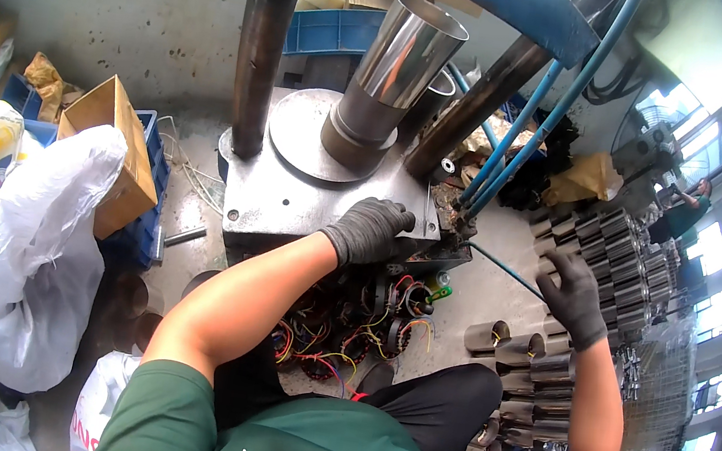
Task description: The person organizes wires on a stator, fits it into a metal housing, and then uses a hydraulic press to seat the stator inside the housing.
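Observation:
My left hand (370,230), in a dark grey knitted glove, is closed at the front right edge of the press's steel bed plate (266,202). Whatever its fingers grip is hidden beneath them. Behind it on the bed, a shiny metal cylinder (415,52) stands upright on a darker round base (359,132), over a flat steel disc (290,136). My right hand (576,300), gloved alike, is held out to the right with fingers bent and apart, nothing visible in them. Nearest to it are rows of metal cylinders (604,253).
Steel columns (267,43) and blue hoses (523,142) frame the press. Wound motor parts with coloured wires (354,336) lie below the bed. More cylinders (529,353) lie right of my knee. White sacks (37,270) and a cardboard box (123,162) stand left. Another person (688,214) is far right.

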